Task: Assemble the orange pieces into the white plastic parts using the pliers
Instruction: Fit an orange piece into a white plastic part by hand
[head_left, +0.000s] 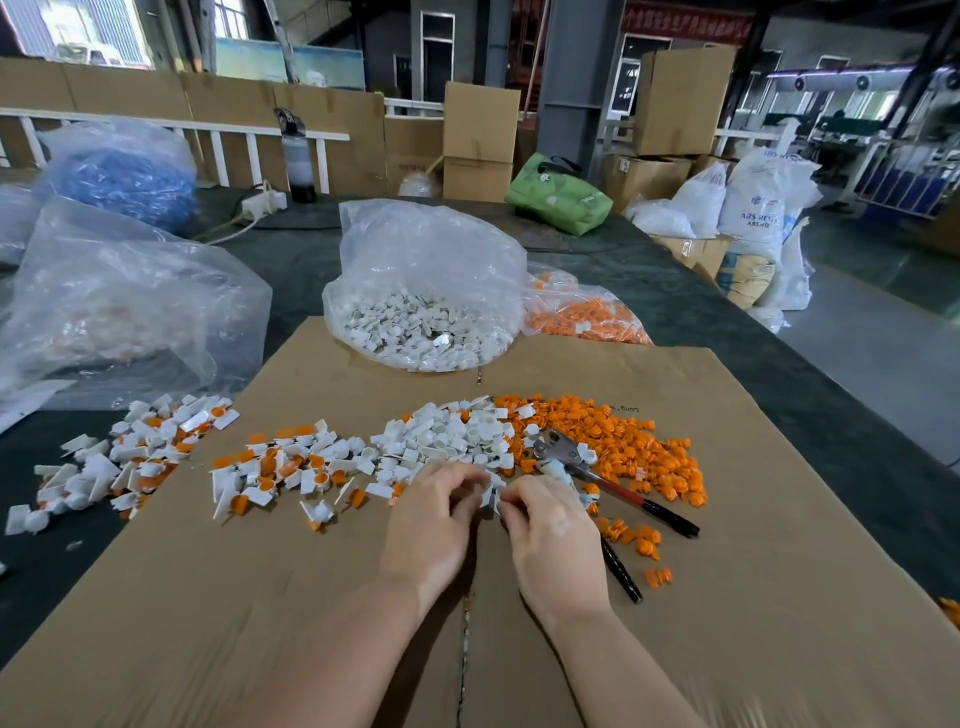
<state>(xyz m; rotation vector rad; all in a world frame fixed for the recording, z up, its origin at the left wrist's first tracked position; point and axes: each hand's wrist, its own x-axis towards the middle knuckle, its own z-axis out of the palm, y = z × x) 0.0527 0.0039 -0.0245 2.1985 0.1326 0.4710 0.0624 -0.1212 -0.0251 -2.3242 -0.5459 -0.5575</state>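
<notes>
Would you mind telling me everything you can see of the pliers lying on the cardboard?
The pliers lie flat on the cardboard sheet, unheld, just right of the right hand. The head is bare grey metal with a pivot, pointing up-left and resting among loose white parts and orange pieces. Two handles spread toward the lower right, red near the head and black at the grips. One handle is partly hidden behind the right hand. Whether the jaws are closed cannot be told.

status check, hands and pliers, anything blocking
Left hand and right hand both pinching one small white part. Pliers lying unheld on the cardboard, right of the hands. Nothing blocking.
</notes>
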